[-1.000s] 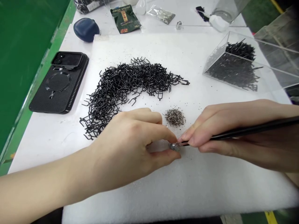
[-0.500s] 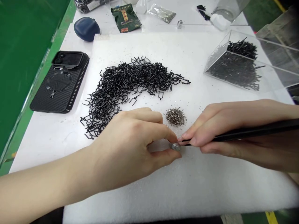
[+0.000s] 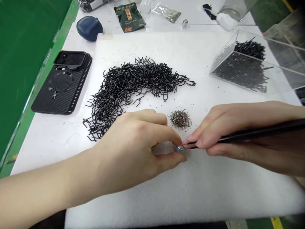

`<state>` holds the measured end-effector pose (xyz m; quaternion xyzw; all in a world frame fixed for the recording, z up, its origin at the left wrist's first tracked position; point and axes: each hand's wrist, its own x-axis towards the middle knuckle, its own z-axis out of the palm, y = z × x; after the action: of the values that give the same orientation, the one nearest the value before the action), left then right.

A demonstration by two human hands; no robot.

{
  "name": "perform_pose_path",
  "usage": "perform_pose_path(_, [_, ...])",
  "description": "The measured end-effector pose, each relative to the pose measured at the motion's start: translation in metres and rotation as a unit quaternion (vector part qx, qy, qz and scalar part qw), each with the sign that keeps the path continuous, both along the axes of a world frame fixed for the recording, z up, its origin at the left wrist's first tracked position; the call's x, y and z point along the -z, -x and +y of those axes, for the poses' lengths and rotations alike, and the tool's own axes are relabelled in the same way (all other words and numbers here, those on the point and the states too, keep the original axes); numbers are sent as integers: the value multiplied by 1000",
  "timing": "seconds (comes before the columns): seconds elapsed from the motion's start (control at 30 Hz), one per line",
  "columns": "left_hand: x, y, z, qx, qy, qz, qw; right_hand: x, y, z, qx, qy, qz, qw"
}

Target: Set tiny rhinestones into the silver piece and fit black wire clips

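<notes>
On the foam sheet (image 3: 214, 197) lie a wire heap (image 3: 143, 76) and, nearer and to its right, a bead pile (image 3: 180, 119). A box (image 3: 240, 68) sits right, a phone (image 3: 62, 86) left, a pouch (image 3: 130, 17) behind.

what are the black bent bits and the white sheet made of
The black bent bits look like thin wire, probably metal with a matte black coating, given their stiff, crisp bends. The white sheet looks like foam, with a soft, finely pitted surface.
</notes>
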<state>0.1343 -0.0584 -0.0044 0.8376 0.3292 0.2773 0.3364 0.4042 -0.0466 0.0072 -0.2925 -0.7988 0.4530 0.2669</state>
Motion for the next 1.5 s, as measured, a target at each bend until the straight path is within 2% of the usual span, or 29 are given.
perform_pose_path(0.17, [1, 1, 0, 2, -7, 2, 1000, 0, 0, 0, -3, 3, -6, 1000])
perform_pose_path(0.4, [1, 1, 0, 4, -4, 11, 1000, -2, -1, 2, -13, -31, -28, 999])
perform_pose_path(1.03, [-1, 0, 1, 1, 11, 43, 999, -3, -1, 1, -27, -16, -15, 999])
perform_pose_path(1.13, [-1, -1, 1, -1, 7, 37, 999, -1, 0, -1, 9, 2, 4, 1000])
perform_pose_path(1.27, [-2, -1, 0, 9, -4, 10, 1000, 2, -1, -1, 123, -19, 31, 992])
perform_pose_path(1.33, [-3, 0, 0, 13, 4, 9, 1000, 4, -2, 1, 128, -42, 1, 991])
perform_pose_path(1.5, [-4, 5, 1, 47, 2, 31, 998, 5, -5, 8, 81, -73, -41, 993])
